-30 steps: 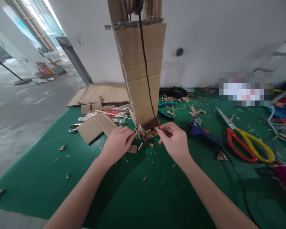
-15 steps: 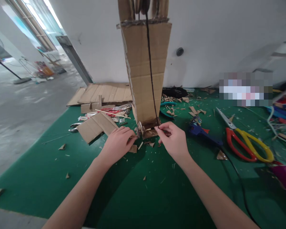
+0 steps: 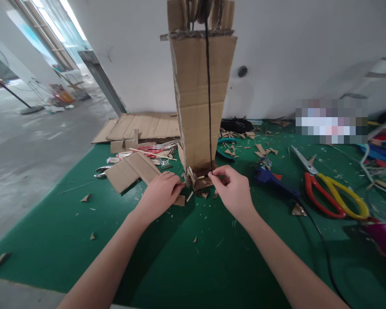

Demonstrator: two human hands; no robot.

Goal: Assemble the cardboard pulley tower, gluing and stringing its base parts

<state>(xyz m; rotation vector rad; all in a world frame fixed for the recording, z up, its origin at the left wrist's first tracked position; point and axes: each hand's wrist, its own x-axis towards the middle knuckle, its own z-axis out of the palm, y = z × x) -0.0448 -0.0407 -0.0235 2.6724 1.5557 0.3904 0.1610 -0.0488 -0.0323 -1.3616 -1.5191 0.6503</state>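
Head view, looking down at a green table [image 3: 180, 262] littered with cardboard scraps. A tall cardboard tower [image 3: 196, 107] stands upright at the middle of the table, its top cut off by the upper edge of the view. A black cord [image 3: 209, 98] hangs straight down its front face.

The left hand [image 3: 159, 195] is at the left corner of the tower's base, fingers curled and pinched on a small wheel [image 3: 190, 176] fixed there. The right hand [image 3: 233, 191] is at the right corner of the base, thumb and forefinger closed on the lower end of the cord.

Just left of the left hand lies a folded card [image 3: 130, 171]. Flat cardboard sheets [image 3: 141, 125] lie farther back. To the right of the right hand lies a blue glue gun [image 3: 273, 179], and beyond it red-and-yellow scissors [image 3: 333, 193].
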